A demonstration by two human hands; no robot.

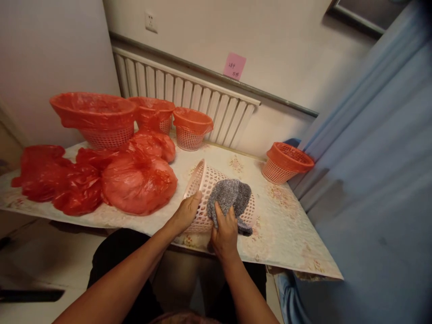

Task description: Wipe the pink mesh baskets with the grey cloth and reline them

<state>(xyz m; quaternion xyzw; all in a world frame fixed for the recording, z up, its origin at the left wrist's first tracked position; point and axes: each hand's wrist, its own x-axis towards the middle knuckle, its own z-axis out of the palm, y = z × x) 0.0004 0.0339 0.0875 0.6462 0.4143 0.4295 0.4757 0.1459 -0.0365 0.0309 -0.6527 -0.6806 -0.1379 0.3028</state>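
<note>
A pale pink perforated plastic basket (206, 176) lies tipped on its side on the table, its mouth facing left. My left hand (187, 212) is closed on the basket's rim, with part of the fingers hidden inside the mouth. A bunched grey cloth (227, 194) with a dark edge rests against the basket's outer side. My right hand (225, 231) grips this cloth and presses it on the lattice, index finger stretched over it.
Several baskets lined with red plastic bags, such as a large one (108, 135), stand along the back left. Filled red bags (140, 184) lie in front. Another lined basket (278, 168) stands right, beside a blue curtain (364, 180). A radiator (199, 96) runs behind the table (297, 229).
</note>
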